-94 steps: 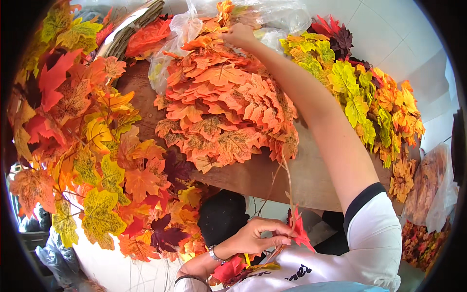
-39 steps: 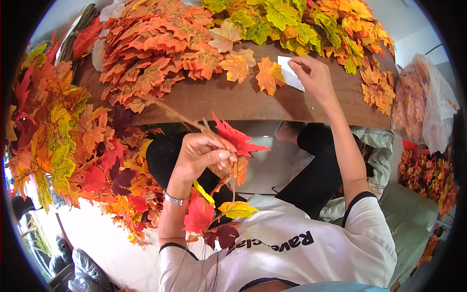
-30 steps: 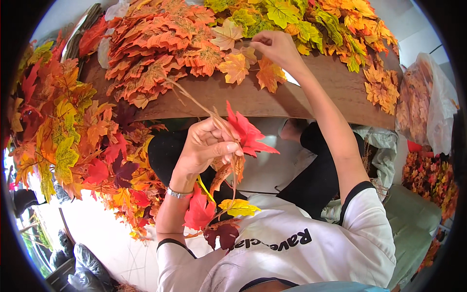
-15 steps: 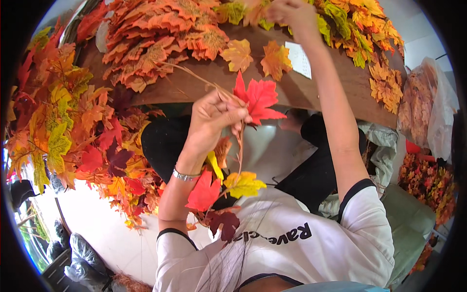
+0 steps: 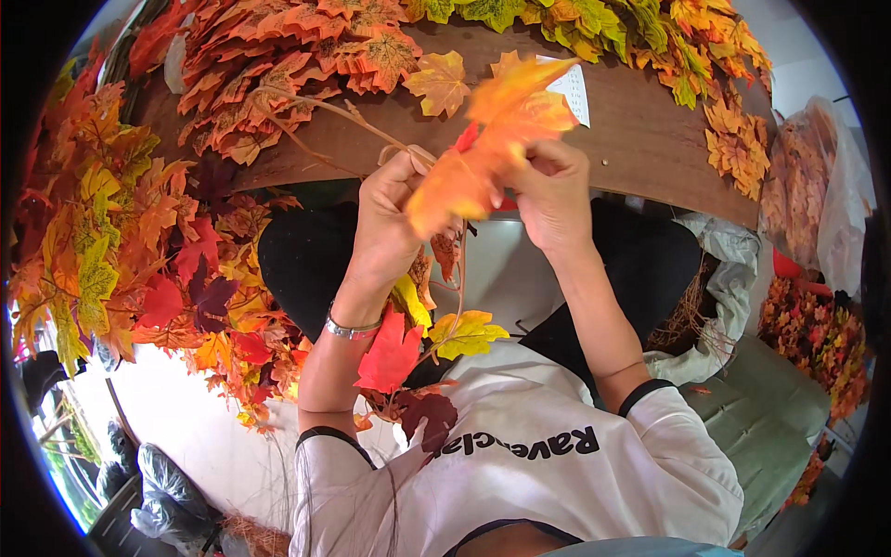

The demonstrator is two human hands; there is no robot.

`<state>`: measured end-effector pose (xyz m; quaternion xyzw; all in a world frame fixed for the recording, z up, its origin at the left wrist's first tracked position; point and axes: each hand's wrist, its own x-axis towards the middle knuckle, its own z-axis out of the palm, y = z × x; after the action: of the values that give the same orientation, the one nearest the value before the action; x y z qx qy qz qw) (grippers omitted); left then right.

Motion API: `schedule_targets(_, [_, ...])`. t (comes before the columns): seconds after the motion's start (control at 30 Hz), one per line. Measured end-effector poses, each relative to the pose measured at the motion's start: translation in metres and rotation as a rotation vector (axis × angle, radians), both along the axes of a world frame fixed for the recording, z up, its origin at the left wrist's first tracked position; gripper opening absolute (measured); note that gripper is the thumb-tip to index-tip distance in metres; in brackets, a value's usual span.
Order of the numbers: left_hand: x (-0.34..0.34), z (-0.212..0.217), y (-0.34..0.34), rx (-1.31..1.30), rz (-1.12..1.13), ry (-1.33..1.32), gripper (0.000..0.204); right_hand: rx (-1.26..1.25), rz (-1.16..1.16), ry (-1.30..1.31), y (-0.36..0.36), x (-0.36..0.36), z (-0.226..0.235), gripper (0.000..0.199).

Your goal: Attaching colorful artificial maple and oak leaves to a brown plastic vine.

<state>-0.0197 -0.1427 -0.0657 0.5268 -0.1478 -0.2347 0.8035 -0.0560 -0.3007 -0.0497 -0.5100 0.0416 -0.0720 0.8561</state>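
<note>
My left hand (image 5: 388, 212) is closed round the thin brown stem (image 5: 316, 104) of an artificial leaf garland. Down the garland, below that hand, hang a red leaf (image 5: 390, 357), a yellow leaf (image 5: 471, 334) and a dark maroon leaf (image 5: 429, 420). An orange-yellow artificial maple leaf (image 5: 506, 130), slightly blurred, is pinched in my right hand (image 5: 560, 200), close beside the left one. It covers the left fingertips and most of another red leaf behind it; whether it touches the stem I cannot tell.
Across the brown table (image 5: 640, 172) lie stacked orange leaves (image 5: 278, 56), a loose yellow-orange leaf (image 5: 438, 84), yellow-green leaves (image 5: 594, 32) and a white paper (image 5: 571, 88). Leafy garlands (image 5: 158, 232) hang at the left. A clear bag of leaves (image 5: 807, 186) stands at the right.
My right hand has come back from the far side of the table to beside my left hand, bringing the orange-yellow maple leaf. The left hand still holds the stem.
</note>
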Motion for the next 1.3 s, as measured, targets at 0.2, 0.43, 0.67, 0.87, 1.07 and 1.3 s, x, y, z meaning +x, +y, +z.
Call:
schedule_targets(0.2, [0.001,0.0,0.0,-0.06,0.034,0.051,0.013,-0.171,-0.006,-0.028,0.002,-0.01,-0.034,0.008])
schedule_targets(0.43, [-0.001,0.003,0.003,-0.048,-0.029,0.047,0.014,-0.076,0.347,0.088,-0.022,-0.006,-0.019,0.009])
schedule_targets(0.67, [-0.002,0.006,0.0,-0.016,0.012,0.06,0.015,0.628,0.217,0.313,0.014,0.003,-0.019,0.016])
schedule_targets(0.87, [-0.003,0.007,0.0,-0.027,0.056,0.044,0.015,0.831,0.133,0.363,0.023,-0.005,-0.017,0.018])
schedule_targets(1.07, [-0.003,0.007,0.0,-0.043,0.052,0.04,0.015,0.794,0.137,0.334,0.024,-0.006,-0.015,0.02])
schedule_targets(1.3, [-0.004,0.006,0.0,-0.017,0.053,0.011,0.012,0.743,0.133,0.324,0.026,-0.009,-0.017,0.02])
